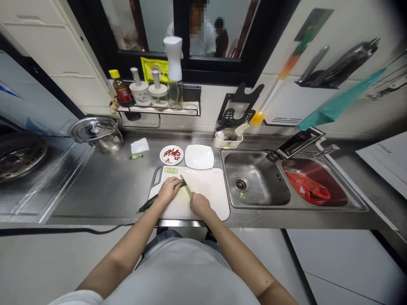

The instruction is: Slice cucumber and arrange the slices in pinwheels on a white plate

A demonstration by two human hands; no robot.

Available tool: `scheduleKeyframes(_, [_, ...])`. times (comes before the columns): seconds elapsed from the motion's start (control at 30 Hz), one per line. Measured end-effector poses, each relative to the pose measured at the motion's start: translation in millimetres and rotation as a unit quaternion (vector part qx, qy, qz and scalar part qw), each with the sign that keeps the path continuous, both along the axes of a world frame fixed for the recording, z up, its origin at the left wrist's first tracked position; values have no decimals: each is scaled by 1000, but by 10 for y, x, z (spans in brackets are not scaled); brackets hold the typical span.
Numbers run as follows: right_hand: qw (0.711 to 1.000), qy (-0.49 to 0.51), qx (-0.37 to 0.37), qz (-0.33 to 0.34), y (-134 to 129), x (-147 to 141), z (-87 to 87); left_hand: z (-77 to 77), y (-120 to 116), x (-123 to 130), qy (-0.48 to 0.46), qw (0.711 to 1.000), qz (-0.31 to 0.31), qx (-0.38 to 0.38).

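Note:
On the white cutting board [210, 192], my left hand [169, 189] presses its curled fingers onto a piece of cucumber [183, 183], most of which they cover. My right hand [200, 205] is closed round the handle of a knife [187, 186], its blade slanting away to the left, right beside the cucumber and my left fingertips. A short row of cucumber slices [171, 170] lies near the board's far left corner. Another dark green cucumber length [148, 204] sticks out past the board's left edge, beside my left wrist.
Behind the board stand a plate of chopped red bits [162, 156] and a white dish [199, 156]. A lidded steel pot [111, 142] and a white paper [140, 145] are at left. To the right is a double sink [260, 182] with a red plastic bag [307, 188]. Bottles line a shelf [159, 111].

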State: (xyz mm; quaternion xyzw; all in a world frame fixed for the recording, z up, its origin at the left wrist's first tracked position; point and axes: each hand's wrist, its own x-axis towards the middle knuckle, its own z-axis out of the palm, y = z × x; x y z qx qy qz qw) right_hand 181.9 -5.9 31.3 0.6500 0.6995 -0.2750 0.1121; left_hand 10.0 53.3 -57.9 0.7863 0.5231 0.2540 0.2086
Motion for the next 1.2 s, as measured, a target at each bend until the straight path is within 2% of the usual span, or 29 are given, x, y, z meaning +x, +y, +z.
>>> scheduleKeyframes(0.2, [1000,-9,-6,-5,-77,25,-14,26,-6,1,-3,1000,0,1])
scheduleKeyframes(0.57, [1000,-4,1,-6,-68,10,-101,5,5,-2,-5,1000,2,2])
scheduleKeyframes(0.97, [1000,-13,-10,-2,-198,52,-65,42,-4,5,-20,1000,10,-5])
scheduleKeyframes(1.2, [1000,-10,0,-16,-218,38,-150,77,-24,12,-18,1000,10,-1])
